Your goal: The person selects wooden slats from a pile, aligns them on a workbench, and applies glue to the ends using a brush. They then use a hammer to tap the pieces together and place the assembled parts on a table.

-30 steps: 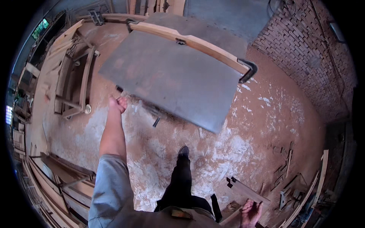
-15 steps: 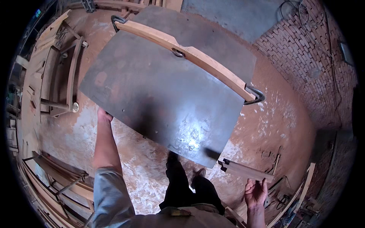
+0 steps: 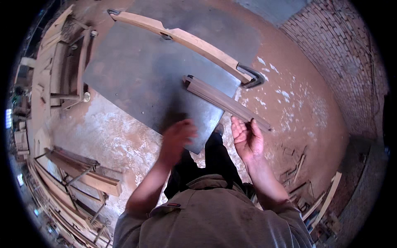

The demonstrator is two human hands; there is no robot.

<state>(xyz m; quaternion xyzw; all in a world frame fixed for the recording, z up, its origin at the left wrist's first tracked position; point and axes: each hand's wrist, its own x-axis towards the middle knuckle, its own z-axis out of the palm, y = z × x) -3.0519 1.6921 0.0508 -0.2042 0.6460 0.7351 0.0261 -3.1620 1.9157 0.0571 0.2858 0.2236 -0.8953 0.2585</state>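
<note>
Moulded wood strip (image 3: 226, 103): that long, dark, profiled length is what you have in hand, and it lies slantwise across the near corner of the grey metal table (image 3: 140, 78). Its far end rests on the tabletop, and its near end runs off the table's edge to your right hand (image 3: 247, 138).

Your right hand is palm up, fingers loosely curled, with the fingertips touching the strip's near end from below. It reads as a support, not a full clasp; whether thumb and fingers actually close round the wood cannot be told from this view. Your left hand (image 3: 178, 138) is blurred, fingers spread and holding nothing, over the table's near corner, just short of the strip and on the side away from your right hand.

The step looks like laying the strip onto the table. Judged from here, the next move calls for a firmer hold at the near end, and for the left hand to steady the strip further up from the grip so it does not swing off the corner.

Beyond the strip's far end, a pale curved wooden rail (image 3: 182, 39) runs along the table's far edge with a metal hook (image 3: 252, 78) at its right. More timber lengths (image 3: 82, 173) lie on the sawdusty floor, well apart from both hands.
</note>
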